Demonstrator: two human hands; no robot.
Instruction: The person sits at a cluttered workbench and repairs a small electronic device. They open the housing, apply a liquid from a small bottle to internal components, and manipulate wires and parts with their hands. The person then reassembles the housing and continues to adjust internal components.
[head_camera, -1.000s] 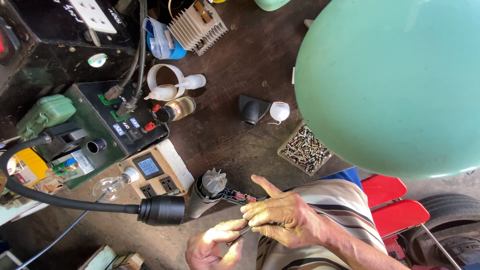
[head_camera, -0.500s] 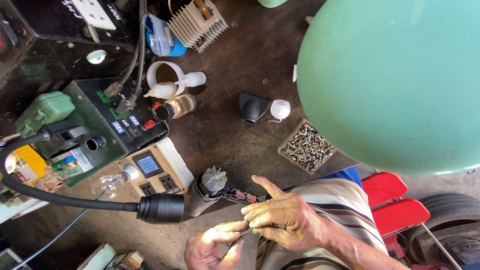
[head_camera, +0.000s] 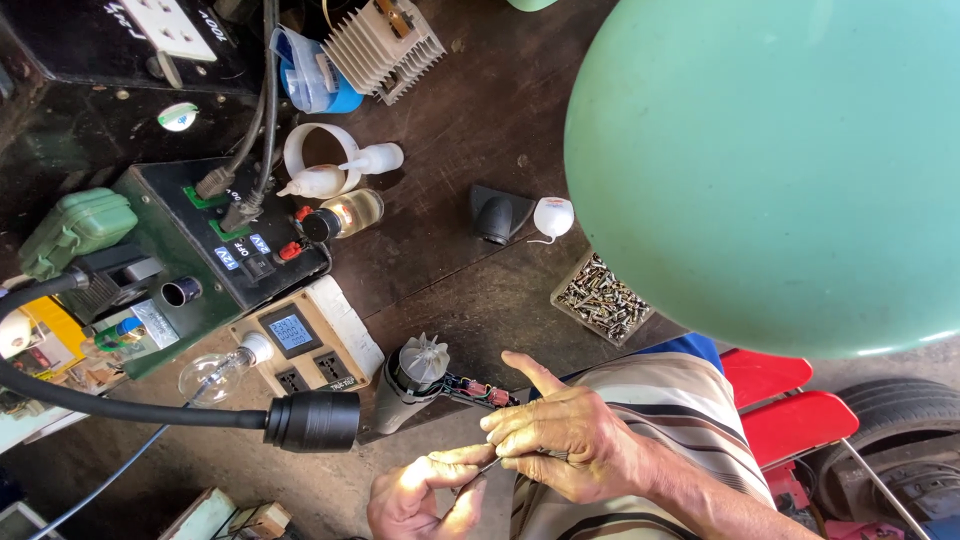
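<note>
My right hand (head_camera: 565, 440) is low in the middle, over my striped-cloth lap (head_camera: 690, 420), thumb stuck out and fingers closed on a thin metal rod-like tool (head_camera: 487, 466). My left hand (head_camera: 420, 492) is just below and to the left, pinching the tool's other end between thumb and fingers. What sits at the tip is too small to tell. Just above the hands, at the bench edge, lies a grey motor unit with a white fan wheel (head_camera: 415, 372) and a small circuit board with red parts (head_camera: 478, 390).
A large green dome (head_camera: 780, 160) fills the upper right. The dark bench (head_camera: 470, 120) holds a tray of screws (head_camera: 603, 298), a metal heat sink (head_camera: 385, 42), small white bottles (head_camera: 345, 170), a socket meter box (head_camera: 300, 345), a clear bulb (head_camera: 212, 375), a black control box (head_camera: 230, 255) and a black hose end (head_camera: 312, 421).
Almost nothing differs. Both hands stay together on the thin tool with only slight finger shifts; the view has drifted a little.
</note>
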